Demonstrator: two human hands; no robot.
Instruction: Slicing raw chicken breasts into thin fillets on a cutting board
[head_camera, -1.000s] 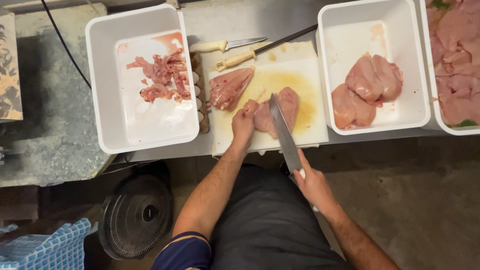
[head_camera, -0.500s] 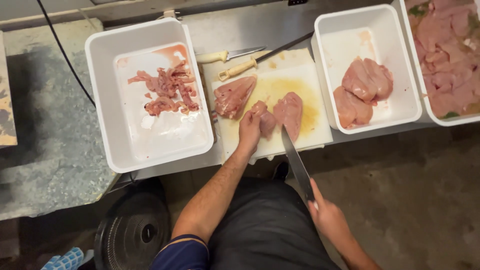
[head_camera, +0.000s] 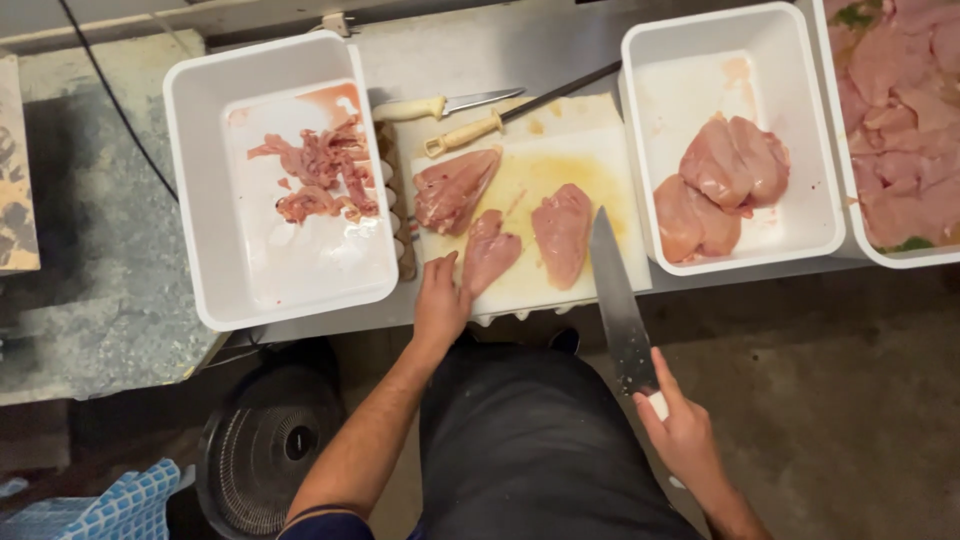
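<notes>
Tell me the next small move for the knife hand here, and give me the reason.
Probably bring the large knife back over the cutting board. The right hand holds it off the near edge, blade clear of the meat, while the left hand already steadies the middle chicken piece. That piece looks ready for a cut.

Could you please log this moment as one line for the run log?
left hand on chicken piece | right hand holds knife | cutting board
</notes>
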